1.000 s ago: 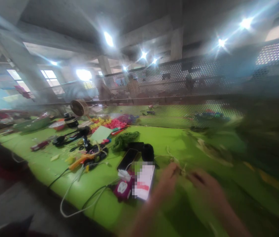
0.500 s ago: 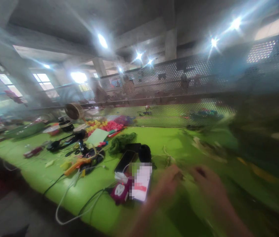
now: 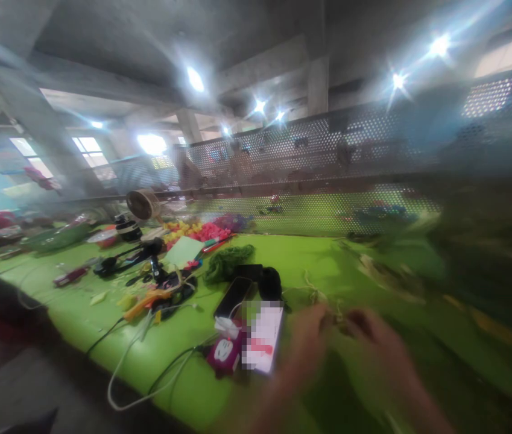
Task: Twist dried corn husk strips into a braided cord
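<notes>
My left hand and my right hand are close together over the green table, fingers pinched around a small pale string-like piece between them. The picture is blurred there, so its exact shape is unclear. Just beyond my left hand lies a pale yellow strand. Left of that hand are a lit phone, a black round spool and a purple box with a white face print.
A dark phone, green yarn, an orange glue gun with cables and pink and yellow pieces lie leftward. A perforated metal partition runs behind. Pale husk-like material lies at the right.
The view has shifted slightly, so the scene sits a little further right. My right hand has moved nearer my left, and the small pale piece now shows between them.
</notes>
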The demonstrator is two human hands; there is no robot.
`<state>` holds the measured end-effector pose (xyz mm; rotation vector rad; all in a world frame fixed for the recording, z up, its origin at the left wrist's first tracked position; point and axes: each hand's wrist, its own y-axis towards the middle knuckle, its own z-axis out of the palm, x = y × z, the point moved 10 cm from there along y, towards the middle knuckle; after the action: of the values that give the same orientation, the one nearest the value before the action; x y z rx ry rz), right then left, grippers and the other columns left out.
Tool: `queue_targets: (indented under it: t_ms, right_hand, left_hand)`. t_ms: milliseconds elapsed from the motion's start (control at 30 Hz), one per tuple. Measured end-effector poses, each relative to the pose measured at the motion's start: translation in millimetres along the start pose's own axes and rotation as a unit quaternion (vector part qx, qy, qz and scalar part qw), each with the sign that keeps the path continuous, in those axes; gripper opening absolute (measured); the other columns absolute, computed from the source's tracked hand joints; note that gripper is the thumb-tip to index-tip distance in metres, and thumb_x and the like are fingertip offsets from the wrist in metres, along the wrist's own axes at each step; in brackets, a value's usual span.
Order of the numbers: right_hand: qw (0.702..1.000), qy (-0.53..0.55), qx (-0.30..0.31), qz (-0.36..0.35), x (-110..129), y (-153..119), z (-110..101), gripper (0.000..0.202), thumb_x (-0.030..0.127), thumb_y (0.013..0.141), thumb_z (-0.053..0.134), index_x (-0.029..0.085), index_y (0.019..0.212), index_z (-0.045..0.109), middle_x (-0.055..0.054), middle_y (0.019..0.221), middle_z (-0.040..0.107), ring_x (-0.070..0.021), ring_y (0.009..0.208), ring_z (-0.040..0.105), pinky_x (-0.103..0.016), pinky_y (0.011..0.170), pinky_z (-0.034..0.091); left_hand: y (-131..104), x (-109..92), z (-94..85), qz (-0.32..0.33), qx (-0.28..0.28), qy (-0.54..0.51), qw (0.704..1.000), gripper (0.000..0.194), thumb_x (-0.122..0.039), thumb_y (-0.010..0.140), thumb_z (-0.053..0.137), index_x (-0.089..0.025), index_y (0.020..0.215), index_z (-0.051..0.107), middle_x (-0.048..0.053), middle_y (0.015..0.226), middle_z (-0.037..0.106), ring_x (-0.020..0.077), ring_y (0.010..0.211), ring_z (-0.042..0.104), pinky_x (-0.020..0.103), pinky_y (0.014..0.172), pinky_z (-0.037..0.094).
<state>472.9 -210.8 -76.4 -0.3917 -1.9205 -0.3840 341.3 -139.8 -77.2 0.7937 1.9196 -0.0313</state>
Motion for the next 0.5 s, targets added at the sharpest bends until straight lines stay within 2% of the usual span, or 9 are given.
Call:
queue_targets:
  t_ms: [167,267,367,500]
  right_hand:
    - [0.997,-0.069,0.009,-0.026,9,-1,3,0.024,0.041,0.086,0.051,0.025,0.087,0.068,-0.001,0.081,0.076,-0.0217,0.074,0.071,-0.029,0.066,0.049]
    - [0.997,-0.07,0.011,-0.035,9,-2,4,0.025,0.042,0.088,0.051,0.026,0.09,0.07,-0.001,0.086,0.077,-0.0211,0.075,0.07,-0.029,0.069,0.049]
    - [0.998,-0.037,0.018,-0.043,8,-2,7,0.025,0.043,0.088,0.053,0.026,0.093,0.07,-0.001,0.093,0.077,-0.0209,0.08,0.071,-0.029,0.073,0.05]
    - [0.999,-0.006,0.028,-0.035,7,-1,8,0.026,0.043,0.086,0.054,0.026,0.096,0.071,-0.001,0.096,0.077,-0.0219,0.083,0.07,-0.029,0.073,0.05]
  left_hand:
    - [-4,-24,-8.7,0.05,-0.012,0.164,0.985,0.024,-0.02,0.097,0.04,-0.022,0.095,0.064,0.005,0.094,0.064,0.021,0.092,0.052,0.035,0.082,0.037]
    - [-6,-33,-8.6,0.071,-0.013,0.215,0.974,0.021,-0.018,0.095,0.041,-0.021,0.093,0.062,0.006,0.096,0.062,0.0227,0.094,0.051,0.038,0.084,0.037]
    - [-7,-28,-2.5,0.059,-0.001,0.197,0.979,0.023,-0.019,0.096,0.037,-0.019,0.093,0.06,0.008,0.094,0.061,0.023,0.091,0.051,0.038,0.082,0.037]
    - [-7,-7,1.9,-0.003,-0.001,0.094,0.996,0.028,-0.025,0.098,0.032,-0.018,0.095,0.06,0.009,0.091,0.061,0.0213,0.085,0.052,0.034,0.075,0.037]
